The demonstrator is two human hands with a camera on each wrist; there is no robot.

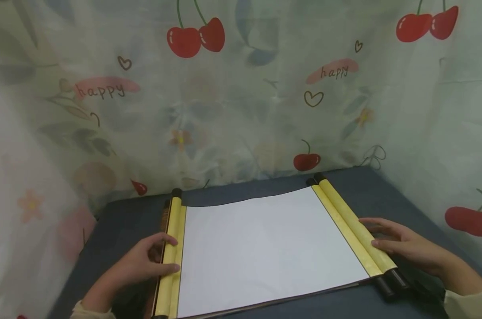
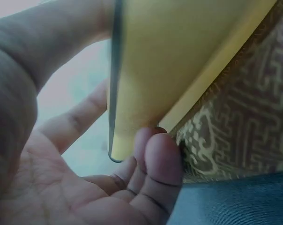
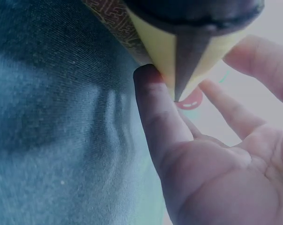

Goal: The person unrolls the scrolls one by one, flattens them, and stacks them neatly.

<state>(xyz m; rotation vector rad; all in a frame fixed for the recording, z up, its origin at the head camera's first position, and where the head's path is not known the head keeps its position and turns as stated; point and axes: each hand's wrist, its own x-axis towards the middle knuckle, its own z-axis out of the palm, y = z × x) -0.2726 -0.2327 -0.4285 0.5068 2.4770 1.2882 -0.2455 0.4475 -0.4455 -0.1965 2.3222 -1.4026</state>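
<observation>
A scroll (image 1: 264, 248) lies spread between my hands, its white middle showing and its yellow sides partly rolled. My left hand (image 1: 133, 261) grips the left roll (image 1: 168, 261), thumb and forefinger over its top. From the left wrist view, fingertips (image 2: 164, 157) reach under the yellow roll, beside brown patterned backing (image 2: 240, 112). The right roll (image 1: 354, 221) is held by my right hand (image 1: 404, 246) from its outer side, near the front end. In the right wrist view, a finger (image 3: 155, 103) touches the roll's underside below a black end cap (image 3: 197, 11).
Dark blue cloth (image 1: 125, 221) covers the table under the scroll. Behind it hangs a pale curtain (image 1: 241, 110) printed with cherries and leaves, and more of this fabric closes in both sides. A thin looped cord (image 1: 378, 153) hangs at the back right corner.
</observation>
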